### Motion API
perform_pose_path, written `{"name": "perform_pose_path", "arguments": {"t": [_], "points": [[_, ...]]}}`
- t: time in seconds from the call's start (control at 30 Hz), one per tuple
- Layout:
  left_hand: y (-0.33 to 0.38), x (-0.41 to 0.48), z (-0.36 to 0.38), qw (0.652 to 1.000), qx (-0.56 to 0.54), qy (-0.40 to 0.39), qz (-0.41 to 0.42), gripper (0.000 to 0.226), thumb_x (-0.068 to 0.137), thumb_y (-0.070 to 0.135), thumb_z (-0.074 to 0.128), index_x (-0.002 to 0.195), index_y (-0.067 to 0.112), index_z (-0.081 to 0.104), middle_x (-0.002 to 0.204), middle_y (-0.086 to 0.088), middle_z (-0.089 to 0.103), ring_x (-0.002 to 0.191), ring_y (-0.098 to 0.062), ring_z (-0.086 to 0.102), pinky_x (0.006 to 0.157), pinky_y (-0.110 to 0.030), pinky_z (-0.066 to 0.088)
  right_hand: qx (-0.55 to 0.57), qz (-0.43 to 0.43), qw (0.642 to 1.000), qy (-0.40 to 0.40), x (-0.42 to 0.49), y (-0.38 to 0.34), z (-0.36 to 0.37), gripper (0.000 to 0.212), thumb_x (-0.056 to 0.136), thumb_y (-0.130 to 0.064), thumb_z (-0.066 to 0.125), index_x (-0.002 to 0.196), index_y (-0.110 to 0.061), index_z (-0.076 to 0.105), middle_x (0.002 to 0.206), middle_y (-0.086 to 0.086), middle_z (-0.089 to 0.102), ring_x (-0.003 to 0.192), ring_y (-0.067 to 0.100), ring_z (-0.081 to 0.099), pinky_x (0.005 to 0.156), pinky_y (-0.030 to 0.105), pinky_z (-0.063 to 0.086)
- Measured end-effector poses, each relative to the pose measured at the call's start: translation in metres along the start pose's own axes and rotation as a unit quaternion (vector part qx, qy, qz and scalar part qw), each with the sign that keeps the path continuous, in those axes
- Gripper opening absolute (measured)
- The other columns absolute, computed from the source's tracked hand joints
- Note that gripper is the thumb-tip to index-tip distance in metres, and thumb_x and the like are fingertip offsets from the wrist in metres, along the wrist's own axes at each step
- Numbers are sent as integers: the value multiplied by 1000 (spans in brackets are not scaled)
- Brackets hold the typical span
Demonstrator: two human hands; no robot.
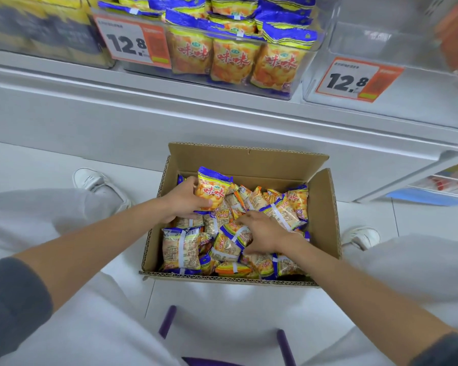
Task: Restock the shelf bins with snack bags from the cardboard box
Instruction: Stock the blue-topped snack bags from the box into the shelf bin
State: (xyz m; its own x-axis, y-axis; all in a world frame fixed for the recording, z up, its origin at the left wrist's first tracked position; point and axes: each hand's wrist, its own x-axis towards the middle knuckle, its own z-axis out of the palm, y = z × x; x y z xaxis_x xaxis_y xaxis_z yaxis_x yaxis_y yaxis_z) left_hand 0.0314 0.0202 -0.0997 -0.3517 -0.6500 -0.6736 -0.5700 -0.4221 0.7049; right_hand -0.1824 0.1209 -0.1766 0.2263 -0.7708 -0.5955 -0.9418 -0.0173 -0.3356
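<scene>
An open cardboard box [325,207] stands on the floor between my feet, filled with several small yellow-and-blue snack bags. My left hand [183,200] grips one upright snack bag [212,190] at the box's back left. My right hand [262,231] reaches into the pile and its fingers curl round another bag [236,233] lying in the middle of the box. Above, a clear shelf bin [299,83] holds rows of the same bags standing upright. To its right a second clear bin [397,43] looks bare inside.
Orange price tags reading 12.8 hang on the front of the filled bin [132,42] and the bare bin [357,79]. The white shelf edge [169,91] juts out above the box. A lower shelf [439,186] shows at right. Purple stool legs [167,320] are under me.
</scene>
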Motion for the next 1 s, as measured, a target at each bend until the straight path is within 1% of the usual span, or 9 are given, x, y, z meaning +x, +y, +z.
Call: {"name": "perform_pose_path", "arguments": {"t": [0.1, 0.2, 0.33, 0.43, 0.57, 0.67, 0.77, 0.87, 1.0], "points": [[1, 2, 0, 999, -26, 20, 0, 55, 92, 16, 64, 139, 22, 34, 133, 2, 51, 119, -17, 53, 78, -35, 55, 178, 18, 983, 38, -1, -2, -20, 49, 84, -35, 67, 128, -22, 50, 127, 5, 56, 109, 25, 58, 93, 47, 49], [4, 4, -2, 996, -66, 55, 10, 54, 94, 17, 61, 138, 24, 31, 136, 3, 49, 120, -17, 52, 73, -32, 54, 377, 29, 921, 99, -10, 2, -59, 20, 91, -31, 61, 108, -21, 60, 105, 1, 67, 98, 22, 65, 93, 47, 51], [12, 3, -4, 988, -137, 64, 26, 53, 96, 14, 58, 139, 26, 30, 139, 1, 48, 123, -20, 52, 79, -38, 57, 512, 11, 844, 162, -25, 0, -107, 14, 97, -25, 55, 104, -16, 63, 102, -1, 68, 98, 15, 64, 86, 31, 54], [24, -3, 1, 980, -192, 47, 27, 49, 97, 14, 56, 138, 25, 33, 137, 0, 49, 123, -21, 52, 77, -36, 58, 578, 8, 797, 173, -30, -8, -120, 23, 101, -23, 48, 114, -7, 58, 112, 12, 66, 104, 24, 65, 84, 33, 57], [41, -12, 10, 968, -248, -5, 35, 48, 96, 26, 59, 137, 20, 36, 129, -5, 57, 113, -18, 59, 91, -41, 55, 630, -14, 760, 158, -29, -28, -122, 22, 102, -23, 45, 118, -13, 56, 114, 10, 67, 103, 23, 67, 83, 34, 58], [47, -17, 14, 967, -247, -30, 60, 52, 91, 30, 64, 136, 21, 39, 121, 0, 63, 103, -13, 65, 82, -32, 57, 651, -39, 745, 140, -28, -42, -124, 22, 102, -22, 44, 117, -16, 60, 110, 7, 71, 102, 20, 68, 82, 32, 58], [50, -19, 9, 964, -253, -31, 77, 50, 91, 28, 65, 135, 21, 43, 119, 0, 66, 98, -11, 69, 71, -28, 59, 622, -55, 767, 147, -28, -50, -134, 36, 101, -36, 44, 121, -11, 62, 116, 10, 69, 111, 24, 64, 97, 36, 50], [56, -21, 1, 965, -243, -41, 93, 50, 90, 33, 64, 135, 23, 44, 121, -1, 67, 110, -16, 65, 90, -40, 56, 568, -75, 808, 134, -30, -54, -148, 50, 93, -47, 51, 126, -11, 61, 120, 5, 69, 113, 18, 63, 102, 31, 43], [72, -32, -8, 962, -222, -66, 143, 51, 85, 49, 64, 130, 27, 52, 121, -1, 67, 113, -17, 63, 97, -40, 51, 572, -109, 806, 104, -29, -64, -164, 48, 91, -35, 57, 132, -12, 53, 125, 8, 66, 116, 22, 62, 103, 33, 46]]}}
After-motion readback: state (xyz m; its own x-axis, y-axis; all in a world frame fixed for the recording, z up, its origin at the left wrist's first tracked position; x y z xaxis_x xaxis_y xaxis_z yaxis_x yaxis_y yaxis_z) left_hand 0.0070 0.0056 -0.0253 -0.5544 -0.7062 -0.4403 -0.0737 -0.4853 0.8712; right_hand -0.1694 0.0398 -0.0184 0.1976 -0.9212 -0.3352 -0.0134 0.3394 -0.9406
